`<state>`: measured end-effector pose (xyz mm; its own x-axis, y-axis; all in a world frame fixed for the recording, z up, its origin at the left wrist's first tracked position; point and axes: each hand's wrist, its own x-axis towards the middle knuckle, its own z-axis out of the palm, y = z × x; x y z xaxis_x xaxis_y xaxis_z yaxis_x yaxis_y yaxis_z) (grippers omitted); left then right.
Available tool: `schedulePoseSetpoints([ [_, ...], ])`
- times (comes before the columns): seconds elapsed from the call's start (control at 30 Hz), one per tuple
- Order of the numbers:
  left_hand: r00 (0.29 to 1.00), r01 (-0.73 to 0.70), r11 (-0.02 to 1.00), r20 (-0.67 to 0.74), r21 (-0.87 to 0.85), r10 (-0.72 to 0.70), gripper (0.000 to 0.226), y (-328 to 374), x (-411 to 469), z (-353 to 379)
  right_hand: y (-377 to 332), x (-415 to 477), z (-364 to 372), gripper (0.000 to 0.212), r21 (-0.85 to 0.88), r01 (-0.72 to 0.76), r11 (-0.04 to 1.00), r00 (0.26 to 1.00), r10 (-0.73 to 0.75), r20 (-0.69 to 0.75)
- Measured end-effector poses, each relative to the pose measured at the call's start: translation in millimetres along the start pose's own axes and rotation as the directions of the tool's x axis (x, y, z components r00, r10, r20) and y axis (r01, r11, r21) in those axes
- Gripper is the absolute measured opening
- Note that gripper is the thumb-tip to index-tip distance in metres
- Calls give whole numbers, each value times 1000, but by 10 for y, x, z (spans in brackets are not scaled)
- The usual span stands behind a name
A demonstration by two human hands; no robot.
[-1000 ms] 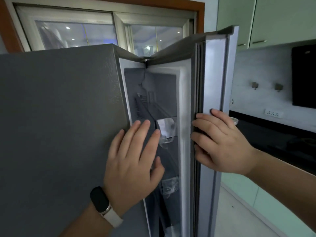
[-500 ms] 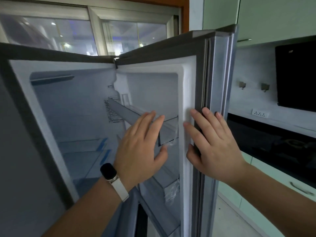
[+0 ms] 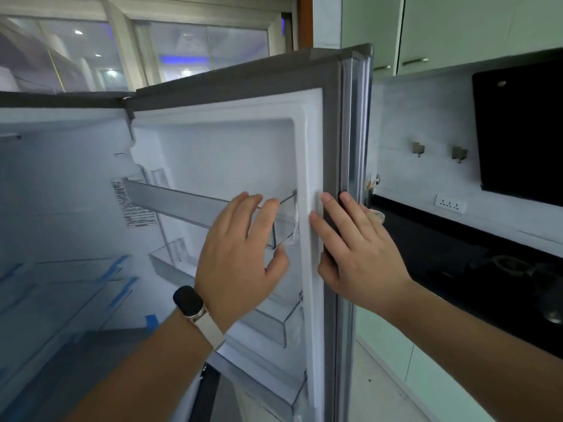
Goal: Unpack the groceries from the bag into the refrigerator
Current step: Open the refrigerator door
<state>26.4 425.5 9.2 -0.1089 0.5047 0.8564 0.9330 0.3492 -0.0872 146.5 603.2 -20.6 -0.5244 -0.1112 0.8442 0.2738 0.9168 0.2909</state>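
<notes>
The grey refrigerator door [image 3: 231, 141] stands wide open, its white inner side facing me, with clear door bins [image 3: 182, 205] that look empty. The refrigerator's inside [image 3: 61, 193] at the left shows glass shelves [image 3: 70, 287] with blue tape strips and no food. My left hand [image 3: 240, 257], a dark watch on its wrist, is held flat with fingers apart just in front of the upper door bin. My right hand [image 3: 359, 254] lies with fingers stretched out against the door's free edge. Neither hand holds anything. No bag or groceries are in view.
Right of the door runs a black countertop [image 3: 426, 239] with a hob [image 3: 511, 266], a black hood [image 3: 518, 132] above it and a wall socket [image 3: 450, 204]. Pale green cabinets [image 3: 396, 345] sit below. A window [image 3: 182, 56] is behind the refrigerator.
The door has swung from barely ajar to wide open, baring the inside. My right hand went from curled round the door edge to flat against it. My left hand followed the door rightward.
</notes>
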Motion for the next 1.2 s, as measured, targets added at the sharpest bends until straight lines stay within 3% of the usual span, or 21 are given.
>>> schedulePoseSetpoints([
  [0.23,1000,-9,998,2,59,9,53,171,332,471,498,-81,309,58,68,8,998,994,-15,109],
  [0.6,991,-137,974,18,181,136,61,32,686,962,905,-48,780,59,67,-67,995,986,56,160],
  [0.77,985,-139,968,-67,210,156,54,-155,668,1255,1046,-26,996,59,62,-105,993,981,93,172],
  [0.9,972,-153,952,-131,267,193,55,-359,728,1531,1230,27,1239,52,126,-72,989,993,60,99],
  [1.07,921,-282,910,-179,304,345,47,-632,984,1832,1489,114,1574,49,187,-35,982,995,17,98],
  [1.2,900,-299,907,-228,297,371,43,-687,1132,2043,1574,220,1832,48,170,-68,983,995,55,81],
])
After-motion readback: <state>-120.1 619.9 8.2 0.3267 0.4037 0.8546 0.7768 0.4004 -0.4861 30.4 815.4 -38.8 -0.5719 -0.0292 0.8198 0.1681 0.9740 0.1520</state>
